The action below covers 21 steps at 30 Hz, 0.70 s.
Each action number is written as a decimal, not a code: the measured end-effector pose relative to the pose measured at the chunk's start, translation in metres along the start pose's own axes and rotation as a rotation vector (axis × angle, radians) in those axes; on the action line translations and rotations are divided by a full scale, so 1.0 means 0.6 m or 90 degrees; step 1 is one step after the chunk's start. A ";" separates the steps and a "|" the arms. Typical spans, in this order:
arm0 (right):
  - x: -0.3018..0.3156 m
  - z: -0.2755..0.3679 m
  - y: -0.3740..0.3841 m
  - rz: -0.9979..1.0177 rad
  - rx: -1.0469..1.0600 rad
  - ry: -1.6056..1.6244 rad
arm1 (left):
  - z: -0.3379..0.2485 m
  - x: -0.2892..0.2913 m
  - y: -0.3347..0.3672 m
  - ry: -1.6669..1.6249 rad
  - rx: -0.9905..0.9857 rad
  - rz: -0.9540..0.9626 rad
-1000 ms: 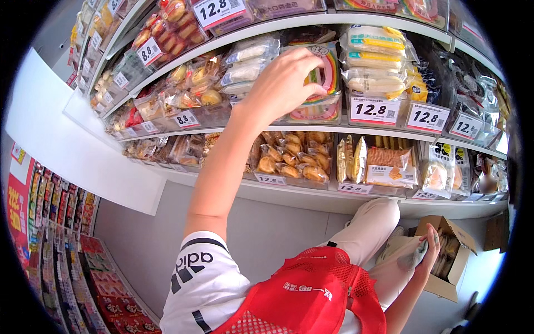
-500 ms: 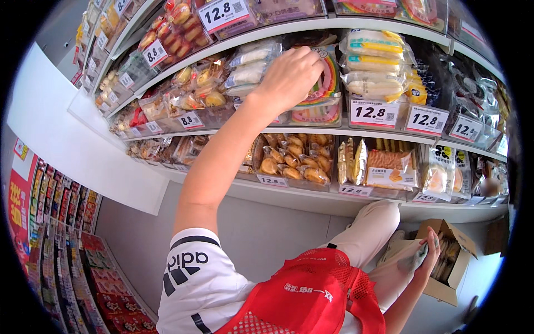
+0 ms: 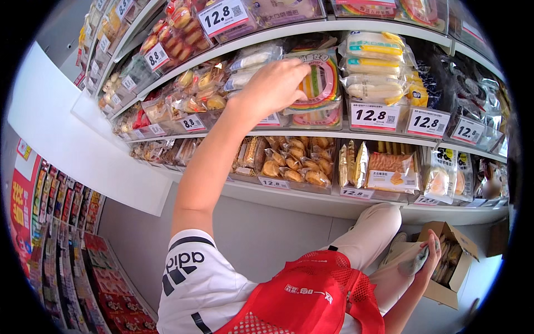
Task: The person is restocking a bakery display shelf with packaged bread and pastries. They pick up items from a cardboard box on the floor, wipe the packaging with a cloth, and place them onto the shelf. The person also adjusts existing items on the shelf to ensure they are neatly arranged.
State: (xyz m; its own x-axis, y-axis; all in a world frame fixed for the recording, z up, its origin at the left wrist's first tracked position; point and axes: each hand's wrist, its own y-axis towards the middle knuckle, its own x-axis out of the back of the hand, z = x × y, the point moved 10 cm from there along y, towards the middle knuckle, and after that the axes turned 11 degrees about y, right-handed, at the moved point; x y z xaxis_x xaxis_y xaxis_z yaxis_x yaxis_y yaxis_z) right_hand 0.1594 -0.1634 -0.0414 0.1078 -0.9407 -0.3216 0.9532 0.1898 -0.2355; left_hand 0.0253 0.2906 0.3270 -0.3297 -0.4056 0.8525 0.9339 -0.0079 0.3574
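My left hand (image 3: 277, 83) reaches onto the middle shelf. Its fingers are bent, with thumb and forefinger apart, against the left part of a clear flat pack with a rainbow print (image 3: 321, 80). Under that pack lies a similar pink one (image 3: 316, 117). White wrapped bread rolls (image 3: 245, 69) are partly hidden behind the hand. Low at the right, my right hand (image 3: 429, 257) is by my knee, beside an open cardboard box (image 3: 457, 273). A greyish, crumpled, cloth-like thing (image 3: 414, 260) shows against its palm; what it is I cannot make out.
Yellow-and-white bread packs (image 3: 371, 67) are stacked right of the rainbow packs. Clear bins on the lower shelf hold wrapped pastries (image 3: 295, 161) and flat biscuit packs (image 3: 389, 170). Shelf lips carry price tags (image 3: 374, 115). A white panel (image 3: 83, 145) curves along the left, with another snack rack (image 3: 61, 222) below it.
My left hand has moved left and slightly down, uncovering more of the rainbow pack's front. The right hand stays by the knee with almost no movement.
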 end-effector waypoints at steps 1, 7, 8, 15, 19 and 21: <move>0.001 0.000 -0.001 -0.004 0.001 0.001 | -0.002 -0.009 -0.003 0.027 -0.008 -0.009; 0.005 -0.003 0.000 -0.017 0.009 -0.008 | -0.031 -0.013 -0.011 0.130 -0.048 -0.098; -0.001 0.002 -0.004 -0.016 0.003 -0.006 | -0.032 -0.015 -0.014 0.126 -0.053 -0.117; 0.012 -0.004 0.001 -0.018 0.016 0.006 | -0.036 0.009 -0.020 -0.039 0.017 -0.135; -0.004 0.003 -0.008 -0.024 0.003 0.020 | -0.049 0.001 -0.010 -0.008 0.018 -0.069; -0.001 0.001 -0.006 -0.027 0.000 0.018 | -0.057 0.001 -0.005 0.021 -0.007 -0.096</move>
State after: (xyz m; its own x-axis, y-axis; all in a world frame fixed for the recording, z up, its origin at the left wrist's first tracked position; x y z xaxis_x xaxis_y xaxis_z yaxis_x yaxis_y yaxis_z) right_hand 0.1558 -0.1635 -0.0395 0.0593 -0.9393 -0.3379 0.9565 0.1503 -0.2500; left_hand 0.0271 0.2589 0.3136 -0.4619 -0.4284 0.7766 0.8757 -0.0813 0.4760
